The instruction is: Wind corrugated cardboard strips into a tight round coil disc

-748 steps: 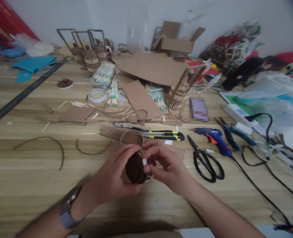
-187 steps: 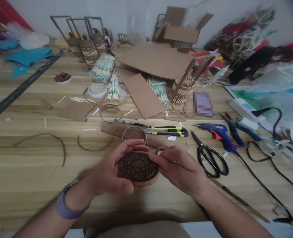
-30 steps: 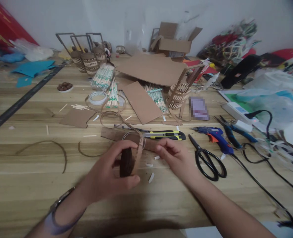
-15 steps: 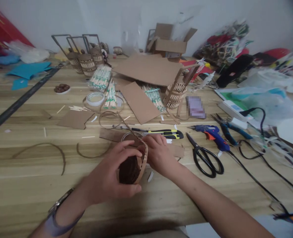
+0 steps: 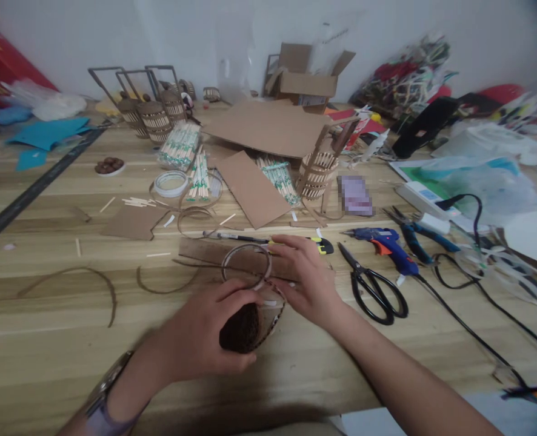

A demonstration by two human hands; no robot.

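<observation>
My left hand [image 5: 214,327] is curled round a dark brown roll of coiled cardboard strip [image 5: 240,330], thumb at its near edge and fingers over its far side. A loose length of the corrugated strip [image 5: 275,321] bows out from the roll on its right. Close to that strip's upper end is my right hand [image 5: 307,278], fingers stretched and thumb apart from them; the thumb tip seems to touch the strip. Just beyond both hands, a tape ring [image 5: 223,264] lies by a flat brown cardboard piece [image 5: 200,249]. My right fingers partly cover a yellow-black utility knife [image 5: 325,245].
To the right lie black scissors [image 5: 377,290], a blue glue gun [image 5: 386,245] with its cable, and pliers [image 5: 425,239]. Further back stand a small slatted bucket [image 5: 316,175], cardboard sheets [image 5: 254,191] and bundled sticks [image 5: 180,145]. Curved strips [image 5: 109,284] lie left.
My right hand has loosened from the strip and spread its fingers, moving slightly right. The strip's free length has dropped into a loop beside the roll, uncovering the tape ring.
</observation>
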